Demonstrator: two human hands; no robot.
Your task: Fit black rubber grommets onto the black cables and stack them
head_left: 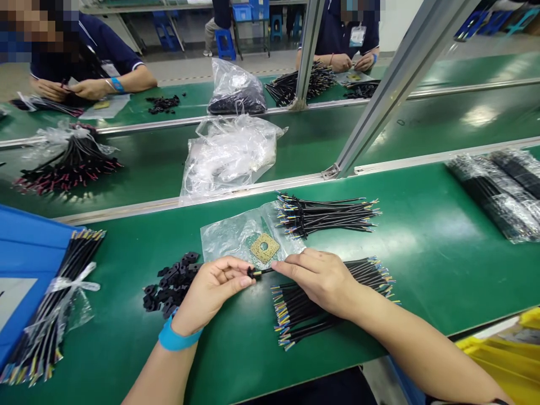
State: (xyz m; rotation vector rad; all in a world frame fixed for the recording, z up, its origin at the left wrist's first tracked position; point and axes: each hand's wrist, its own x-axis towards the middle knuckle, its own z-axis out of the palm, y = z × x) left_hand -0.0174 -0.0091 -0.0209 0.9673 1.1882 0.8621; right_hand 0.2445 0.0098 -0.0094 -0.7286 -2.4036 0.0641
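Observation:
My left hand (213, 292) pinches a small black rubber grommet (254, 273) between thumb and fingertips. My right hand (314, 281) holds a black multi-core cable (264, 271) whose end sits in that grommet. Under my right hand lies a bundle of black cables with coloured wire ends (314, 306). A heap of black rubber grommets (171, 287) lies just left of my left hand. Beyond my hands are a clear plastic bag (230, 239) with a tan square pad (265, 248) on it and a second cable bundle (324, 215).
A green workbench (426, 264) runs across the view, with a blue bin (29, 253) holding a tied cable bundle at left and bagged cables at right. A yellow crate sits at lower right. Across metal rails, co-workers handle cables at another bench.

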